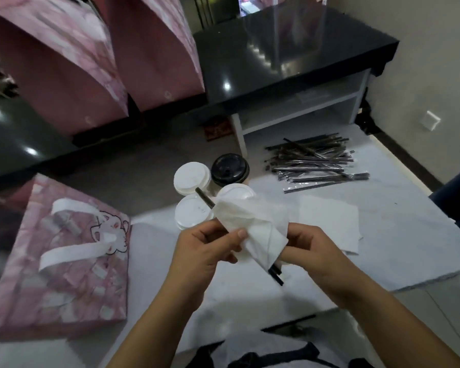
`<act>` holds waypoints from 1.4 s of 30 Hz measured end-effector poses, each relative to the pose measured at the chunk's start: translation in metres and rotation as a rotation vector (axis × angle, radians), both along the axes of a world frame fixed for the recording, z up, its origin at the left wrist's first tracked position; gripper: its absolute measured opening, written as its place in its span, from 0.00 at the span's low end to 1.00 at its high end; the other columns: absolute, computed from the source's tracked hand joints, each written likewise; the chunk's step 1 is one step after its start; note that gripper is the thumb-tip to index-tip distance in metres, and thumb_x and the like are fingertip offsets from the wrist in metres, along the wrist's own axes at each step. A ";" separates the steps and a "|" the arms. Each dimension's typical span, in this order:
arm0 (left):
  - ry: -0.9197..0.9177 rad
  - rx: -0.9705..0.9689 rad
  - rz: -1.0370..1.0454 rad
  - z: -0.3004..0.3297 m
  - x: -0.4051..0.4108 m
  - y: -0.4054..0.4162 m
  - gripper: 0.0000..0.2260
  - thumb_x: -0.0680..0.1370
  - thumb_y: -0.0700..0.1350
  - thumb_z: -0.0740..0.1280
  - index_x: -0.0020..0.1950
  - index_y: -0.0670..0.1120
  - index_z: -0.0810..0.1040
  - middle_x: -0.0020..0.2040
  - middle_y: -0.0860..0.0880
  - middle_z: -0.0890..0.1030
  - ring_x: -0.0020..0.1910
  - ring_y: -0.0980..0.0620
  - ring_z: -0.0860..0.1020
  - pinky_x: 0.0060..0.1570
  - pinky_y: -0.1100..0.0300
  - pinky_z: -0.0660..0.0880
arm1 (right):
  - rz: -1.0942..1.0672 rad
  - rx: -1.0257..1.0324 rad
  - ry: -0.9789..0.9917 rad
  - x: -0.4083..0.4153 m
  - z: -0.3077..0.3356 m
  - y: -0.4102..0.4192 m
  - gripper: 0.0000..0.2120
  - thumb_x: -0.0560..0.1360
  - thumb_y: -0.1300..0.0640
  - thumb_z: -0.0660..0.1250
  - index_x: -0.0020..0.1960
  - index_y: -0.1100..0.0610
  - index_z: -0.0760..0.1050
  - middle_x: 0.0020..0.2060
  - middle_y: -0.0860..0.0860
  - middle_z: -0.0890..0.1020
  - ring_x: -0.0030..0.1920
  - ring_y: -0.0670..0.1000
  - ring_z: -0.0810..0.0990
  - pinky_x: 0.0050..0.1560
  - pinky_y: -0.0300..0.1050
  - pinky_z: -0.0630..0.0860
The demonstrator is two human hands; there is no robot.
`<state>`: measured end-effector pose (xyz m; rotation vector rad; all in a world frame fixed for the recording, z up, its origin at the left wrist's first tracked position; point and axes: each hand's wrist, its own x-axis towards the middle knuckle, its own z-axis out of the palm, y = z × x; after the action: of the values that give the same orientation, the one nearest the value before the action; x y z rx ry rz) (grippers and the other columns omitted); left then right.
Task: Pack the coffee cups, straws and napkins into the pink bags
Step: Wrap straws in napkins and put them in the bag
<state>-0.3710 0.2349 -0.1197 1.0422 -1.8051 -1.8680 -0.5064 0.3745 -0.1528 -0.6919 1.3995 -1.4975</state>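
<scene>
Both hands sit closest to the lens, raised over the surface (pixel 383 235), which is covered with a pale, wrinkled sheet. Left hand (pixel 207 251) pinches a white napkin (pixel 250 224) with thumb on top; right hand (pixel 311 248) curls its fingers round the napkin's other side. Napkin is wrapped around a black straw (pixel 275 276) whose ends stick out top-left and bottom-right. Room: black glossy counter (pixel 290 49) behind with a white shelf unit (pixel 303 107) under it, grey floor, beige wall on the right with a white wall plate (pixel 430 120). Two big pink bags (pixel 64 75) stand upright at upper left, side by side; a third flat pink bag (pixel 64 261) with white handles lies at left on the surface. Loose pile of wrapped straws (pixel 314 160) lies at upper right of the sheet. Four lidded coffee cups (pixel 191 179) cluster behind the hands, three white lids and one black lid (pixel 230 168); the napkin hides part of the nearest-right cup. Flat napkin stack (pixel 329 221) lies just right of the hands. Another black straw (pixel 290 322) lies near the bottom edge.
</scene>
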 end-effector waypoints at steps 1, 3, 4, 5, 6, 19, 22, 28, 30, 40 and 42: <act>0.004 -0.020 0.041 0.005 0.007 -0.003 0.04 0.72 0.40 0.74 0.46 0.44 0.87 0.38 0.45 0.85 0.35 0.52 0.79 0.35 0.62 0.76 | 0.043 -0.017 -0.008 0.000 0.004 -0.007 0.11 0.74 0.63 0.66 0.53 0.57 0.84 0.47 0.59 0.84 0.45 0.53 0.81 0.48 0.45 0.77; 0.009 -0.053 0.113 0.013 0.023 -0.009 0.06 0.70 0.44 0.75 0.46 0.46 0.87 0.38 0.46 0.85 0.34 0.53 0.79 0.34 0.62 0.76 | 0.125 -0.051 -0.025 0.006 0.015 -0.023 0.14 0.72 0.52 0.68 0.52 0.58 0.84 0.46 0.57 0.84 0.45 0.53 0.80 0.49 0.45 0.76; 0.019 -0.060 0.145 0.017 0.032 -0.011 0.08 0.68 0.45 0.75 0.46 0.47 0.87 0.38 0.45 0.85 0.33 0.53 0.79 0.33 0.62 0.76 | 0.152 -0.063 -0.015 0.012 0.021 -0.033 0.14 0.71 0.49 0.69 0.51 0.57 0.84 0.44 0.55 0.84 0.44 0.52 0.80 0.47 0.45 0.76; 0.030 -0.057 0.173 0.021 0.041 -0.012 0.09 0.67 0.46 0.75 0.45 0.47 0.87 0.38 0.45 0.85 0.32 0.53 0.78 0.31 0.61 0.76 | 0.163 -0.074 0.011 0.020 0.027 -0.042 0.12 0.72 0.50 0.72 0.50 0.55 0.84 0.43 0.54 0.85 0.43 0.52 0.81 0.46 0.45 0.77; 0.043 -0.065 0.203 0.025 0.052 -0.015 0.08 0.67 0.46 0.75 0.44 0.46 0.87 0.36 0.45 0.84 0.31 0.53 0.78 0.30 0.60 0.75 | 0.171 -0.078 0.045 0.030 0.034 -0.054 0.09 0.72 0.52 0.75 0.49 0.54 0.84 0.42 0.53 0.85 0.43 0.53 0.83 0.46 0.47 0.79; 0.145 -0.248 0.393 0.097 0.198 -0.084 0.16 0.61 0.50 0.82 0.47 0.55 0.86 0.37 0.47 0.85 0.31 0.51 0.80 0.29 0.62 0.76 | 0.475 -0.208 0.463 0.149 0.130 -0.178 0.04 0.70 0.61 0.76 0.37 0.55 0.84 0.26 0.51 0.78 0.28 0.40 0.72 0.29 0.34 0.67; 0.165 -0.443 0.509 0.104 0.253 -0.110 0.12 0.66 0.50 0.77 0.49 0.56 0.85 0.42 0.48 0.86 0.36 0.51 0.83 0.34 0.61 0.78 | 0.449 -0.236 0.675 0.161 0.141 -0.210 0.11 0.70 0.54 0.77 0.39 0.61 0.81 0.29 0.56 0.77 0.29 0.44 0.70 0.29 0.44 0.67; -0.131 -0.705 0.587 0.089 0.333 -0.164 0.09 0.72 0.56 0.74 0.50 0.68 0.83 0.64 0.61 0.77 0.66 0.57 0.74 0.56 0.63 0.71 | 0.495 -0.278 1.309 0.181 0.179 -0.269 0.03 0.72 0.52 0.70 0.42 0.47 0.83 0.38 0.42 0.81 0.35 0.46 0.79 0.33 0.48 0.76; -0.226 -0.669 0.502 0.078 0.342 -0.177 0.11 0.71 0.57 0.71 0.52 0.71 0.81 0.68 0.67 0.72 0.69 0.63 0.67 0.61 0.62 0.66 | 0.534 -0.257 1.611 0.191 0.186 -0.288 0.06 0.71 0.56 0.71 0.44 0.45 0.83 0.40 0.36 0.80 0.37 0.43 0.78 0.32 0.46 0.76; -0.130 -0.551 0.310 0.048 0.350 -0.200 0.18 0.70 0.55 0.76 0.57 0.66 0.77 0.62 0.74 0.72 0.61 0.69 0.73 0.55 0.74 0.72 | 0.937 -0.096 2.037 0.258 0.156 -0.367 0.16 0.72 0.61 0.65 0.52 0.43 0.79 0.49 0.43 0.81 0.53 0.48 0.79 0.54 0.48 0.73; -0.094 -0.540 0.302 0.047 0.353 -0.205 0.20 0.72 0.47 0.74 0.58 0.66 0.75 0.61 0.70 0.74 0.59 0.64 0.76 0.54 0.67 0.76 | 1.027 -0.104 2.008 0.268 0.142 -0.379 0.16 0.72 0.63 0.65 0.53 0.44 0.80 0.49 0.44 0.83 0.52 0.50 0.80 0.53 0.49 0.76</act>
<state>-0.0179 0.0303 -0.0728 1.1220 -1.9178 -1.0853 -0.2386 -0.0044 -0.0113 -2.7542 1.5281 0.4295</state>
